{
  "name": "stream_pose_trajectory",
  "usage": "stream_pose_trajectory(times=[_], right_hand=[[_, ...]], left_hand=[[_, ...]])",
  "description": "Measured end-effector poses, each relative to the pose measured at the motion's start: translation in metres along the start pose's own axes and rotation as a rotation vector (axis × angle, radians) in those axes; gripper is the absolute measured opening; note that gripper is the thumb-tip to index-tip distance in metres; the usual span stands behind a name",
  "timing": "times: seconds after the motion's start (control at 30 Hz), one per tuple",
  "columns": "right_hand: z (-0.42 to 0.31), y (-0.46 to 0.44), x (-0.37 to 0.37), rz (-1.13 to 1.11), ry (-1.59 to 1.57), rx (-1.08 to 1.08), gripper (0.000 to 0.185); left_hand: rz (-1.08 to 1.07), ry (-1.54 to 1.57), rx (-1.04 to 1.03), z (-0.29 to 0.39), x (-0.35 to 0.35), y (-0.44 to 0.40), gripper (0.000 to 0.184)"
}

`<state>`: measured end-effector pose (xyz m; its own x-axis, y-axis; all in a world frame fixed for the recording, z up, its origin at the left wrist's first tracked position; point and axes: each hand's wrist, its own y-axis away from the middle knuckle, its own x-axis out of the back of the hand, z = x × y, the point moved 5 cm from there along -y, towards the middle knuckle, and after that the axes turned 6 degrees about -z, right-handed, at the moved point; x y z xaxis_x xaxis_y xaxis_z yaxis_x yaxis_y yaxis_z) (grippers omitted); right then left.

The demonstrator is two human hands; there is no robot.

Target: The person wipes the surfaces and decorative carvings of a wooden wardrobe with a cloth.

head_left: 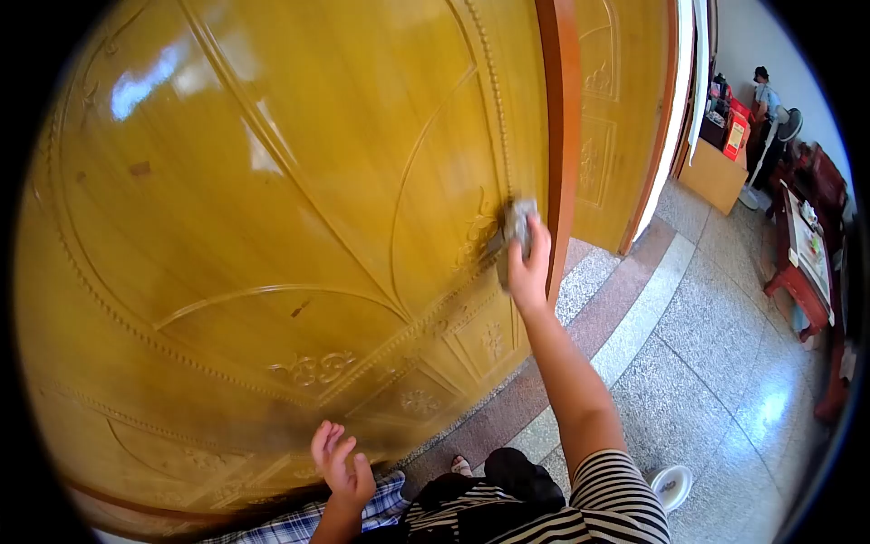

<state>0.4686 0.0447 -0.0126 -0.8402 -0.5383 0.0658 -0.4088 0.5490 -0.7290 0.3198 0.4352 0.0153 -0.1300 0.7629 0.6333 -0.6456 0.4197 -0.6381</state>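
A glossy yellow-brown wooden door (335,136) with carved mouldings fills the left and middle of the head view. My right hand (530,263) reaches out to the door's right side, its fingers closed around a greyish cloth (520,222) that lies against the carved surface near the beaded moulding. Low in the view, my left hand (342,464) is raised in front of the door with its fingers loosely curled and apart, holding nothing. Part of the cloth is hidden behind the right hand's fingers.
A reddish door frame (561,136) stands just right of my right hand, with another wooden door (607,118) beyond. A white bucket (671,487) sits on the speckled stone floor (698,363). Farther right are a low dark-red table (802,245), a fan (787,122) and a person (766,100).
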Motion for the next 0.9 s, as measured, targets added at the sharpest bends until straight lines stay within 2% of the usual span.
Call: stream_pose_trajectory(times=[0.07,0.2,0.23,0.3,0.33,0.4,0.43,0.5,0.53,0.63,0.73,0.83,0.9], right_hand=[[-0.029,-0.034,-0.009,-0.011,-0.041,0.065,0.045],[-0.039,-0.009,-0.046,-0.069,0.33,0.227,0.047],[-0.031,0.001,-0.05,-0.066,0.334,0.232,0.047],[-0.009,0.025,-0.049,-0.085,0.277,0.056,0.048],[-0.002,0.041,-0.041,-0.077,0.287,0.055,0.048],[0.016,0.056,-0.036,-0.223,0.098,-0.059,0.052],[0.019,0.051,-0.037,-0.206,0.104,-0.053,0.052],[0.007,0.046,-0.032,-0.121,-0.289,-0.2,0.058],[-0.002,0.032,-0.033,-0.103,-0.345,-0.167,0.061],[-0.065,-0.03,-0.026,-0.031,0.017,0.005,0.054],[-0.068,-0.034,-0.046,-0.009,0.192,-0.016,0.051],[-0.054,0.01,-0.049,-0.116,0.261,0.07,0.054],[-0.043,0.052,-0.049,-0.314,0.26,0.142,0.055]], left_hand=[[0.004,0.008,-0.009,-0.001,-0.002,-0.003,0.027],[0.038,0.009,-0.022,0.0,-0.001,0.0,0.028],[0.042,0.013,-0.026,-0.001,-0.001,0.002,0.028],[0.055,0.001,0.041,-0.005,0.003,0.011,0.027],[0.052,0.01,0.033,-0.003,0.005,0.015,0.027],[0.022,-0.048,0.083,-0.01,0.006,0.015,0.027],[0.024,-0.041,0.066,-0.013,0.003,0.011,0.027],[0.021,-0.022,0.087,-0.011,0.004,0.011,0.026],[0.008,-0.025,0.087,-0.01,0.002,0.009,0.026],[-0.013,0.022,0.054,-0.005,-0.003,-0.003,0.026],[-0.003,0.002,-0.003,-0.002,-0.004,-0.005,0.025],[0.005,-0.002,0.006,-0.005,-0.006,-0.004,0.024],[-0.02,-0.002,0.025,-0.002,-0.009,-0.004,0.022]])
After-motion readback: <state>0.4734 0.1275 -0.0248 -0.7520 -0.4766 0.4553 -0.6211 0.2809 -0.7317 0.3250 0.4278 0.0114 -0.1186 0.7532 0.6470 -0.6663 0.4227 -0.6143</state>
